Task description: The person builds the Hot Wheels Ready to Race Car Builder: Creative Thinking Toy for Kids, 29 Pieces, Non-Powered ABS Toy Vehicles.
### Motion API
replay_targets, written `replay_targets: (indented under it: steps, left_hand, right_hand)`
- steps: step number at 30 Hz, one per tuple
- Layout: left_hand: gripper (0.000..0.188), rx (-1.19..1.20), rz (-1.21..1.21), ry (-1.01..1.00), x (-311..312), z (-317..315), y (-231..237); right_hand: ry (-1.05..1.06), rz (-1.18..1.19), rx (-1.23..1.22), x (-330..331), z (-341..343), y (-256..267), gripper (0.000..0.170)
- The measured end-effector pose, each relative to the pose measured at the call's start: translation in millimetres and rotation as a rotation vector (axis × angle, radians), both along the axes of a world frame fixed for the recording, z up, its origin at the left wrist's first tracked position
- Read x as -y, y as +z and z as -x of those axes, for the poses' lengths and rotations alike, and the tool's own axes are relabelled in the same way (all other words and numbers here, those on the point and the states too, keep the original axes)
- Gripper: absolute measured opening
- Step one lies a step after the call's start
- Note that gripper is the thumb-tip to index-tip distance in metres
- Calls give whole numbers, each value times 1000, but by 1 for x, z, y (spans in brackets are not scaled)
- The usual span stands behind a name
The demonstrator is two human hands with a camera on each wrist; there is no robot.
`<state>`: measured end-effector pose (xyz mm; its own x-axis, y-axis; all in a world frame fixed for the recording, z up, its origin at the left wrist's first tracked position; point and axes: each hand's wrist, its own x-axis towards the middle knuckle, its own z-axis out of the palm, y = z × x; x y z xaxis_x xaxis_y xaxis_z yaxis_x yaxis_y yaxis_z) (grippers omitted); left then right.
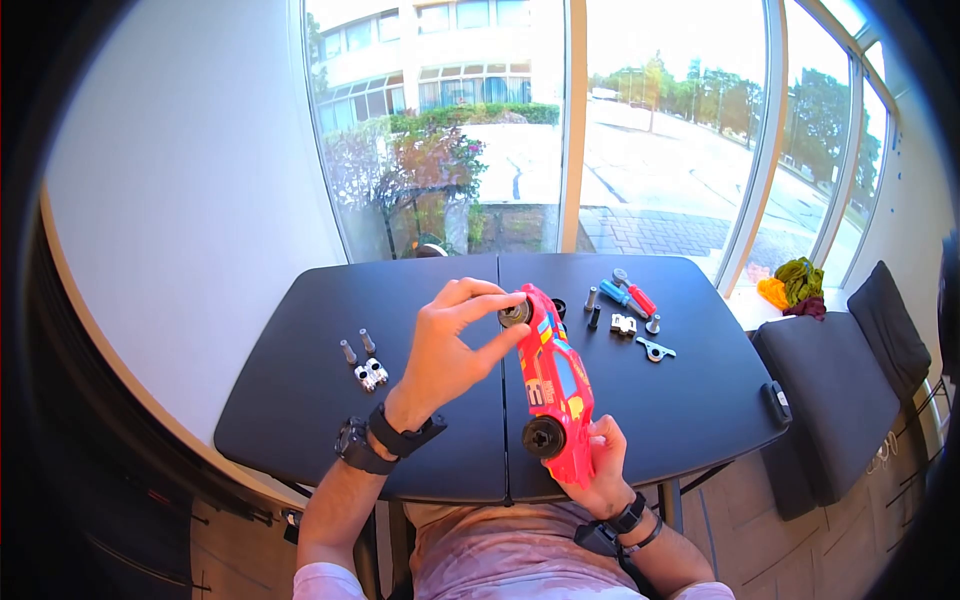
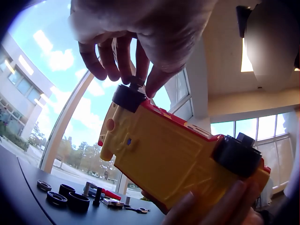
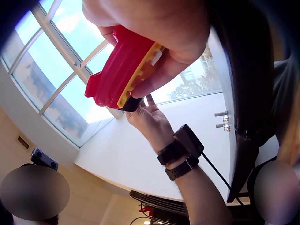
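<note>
A red toy race car (image 1: 562, 372) with a yellow underside (image 2: 164, 152) is held up over the table, tilted with its wheels to the left. My right hand (image 1: 603, 462) grips its lower end, fingers wrapped under the body. At the upper end, my left hand (image 1: 448, 345) reaches across to one black wheel (image 2: 129, 97). Its thumb and fingertips pinch the small dark bolt (image 2: 136, 82) standing out from that wheel's middle. The nearer black wheel (image 1: 544, 437) has a similar bolt head (image 2: 245, 139) at its centre, with no fingers on it.
On the black folding table (image 1: 300, 420), two grey bolts (image 1: 349, 352) and a silver engine-like piece (image 1: 371, 375) lie left. At right are red (image 1: 641, 299) and blue (image 1: 612, 291) screwdrivers, another silver piece (image 1: 623, 324), a grey flat part (image 1: 656, 349) and black tires (image 2: 78, 202). A chair (image 1: 820, 410) stands beyond.
</note>
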<state>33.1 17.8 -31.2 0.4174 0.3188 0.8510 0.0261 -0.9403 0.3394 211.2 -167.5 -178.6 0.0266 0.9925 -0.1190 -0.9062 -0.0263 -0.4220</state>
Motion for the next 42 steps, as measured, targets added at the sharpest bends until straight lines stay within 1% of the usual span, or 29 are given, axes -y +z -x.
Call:
replay_targets:
  steps: [3,6,9,12,15,18,21,24,27,30,33,36,39,42]
  left_hand:
    - [32,-4,13,38,-3,-1,-5]
    - [44,-7,88,19,-8,-1,-7]
    - [52,60,161,-84,1,-2,0]
    - [51,61,90,13,4,1,1]
    - [48,-25,185,99,-3,4,-2]
    - [54,34,231,-66,-3,2,-2]
    - [59,89,129,-76,-1,1,0]
    - [59,33,150,-22,0,2,1]
    - [62,30,187,-80,-2,1,1]
    - [59,83,156,-135,4,-1,4]
    - [55,34,135,8,4,2,5]
    - [52,5,206,-17,-4,2,0]
    - [50,37,131,-96,-3,1,2]
    - [42,28,125,62,3,1,4]
  right_hand:
    - [7,-25,21,-1,-1,-1,65]
    - [-4,-19,39,-2,-1,-3,65]
    - [11,-31,-36,-2,-1,-5,64]
    - [14,-41,-7,-3,-2,-6,64]
    - [18,-56,4,-4,-4,-9,64]
    - [17,-38,-8,-2,-2,-4,64]
    - [-4,-55,-5,-4,0,-6,65]
    - [-7,-36,32,-2,-1,-4,65]
    - [-15,-38,35,-3,-1,-5,66]
    - [-12,-39,27,-3,-1,-6,65]
    - [-8,-35,32,-3,0,-5,65]
    - [-4,-46,15,-3,-1,-7,65]
    - [5,-43,-15,-3,0,-6,66]
    - [6,-62,21,-4,-2,-10,66]
